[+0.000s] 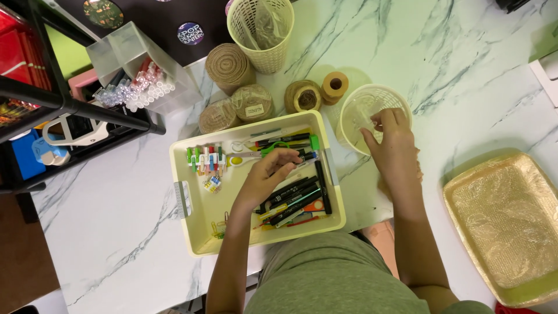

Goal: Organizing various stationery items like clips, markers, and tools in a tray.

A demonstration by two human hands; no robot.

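A pale yellow tray [192,218] sits on the marble table [116,221], full of black markers [293,195], small coloured clips [204,158] and green-handled scissors [256,152]. My left hand [264,177] reaches into the tray, its fingers curled over the scissors' handle and the markers; whether it grips one I cannot tell. My right hand [392,142] rests on the rim of a round cream basket [356,107] just right of the tray, fingers dipping inside.
Rolls of burlap ribbon [228,64] and twine spools [302,96] stand behind the tray, beside a tall cream basket [261,29]. A clear box of small vials [142,81] sits on a black shelf at left. A gold tray [508,224] lies at right.
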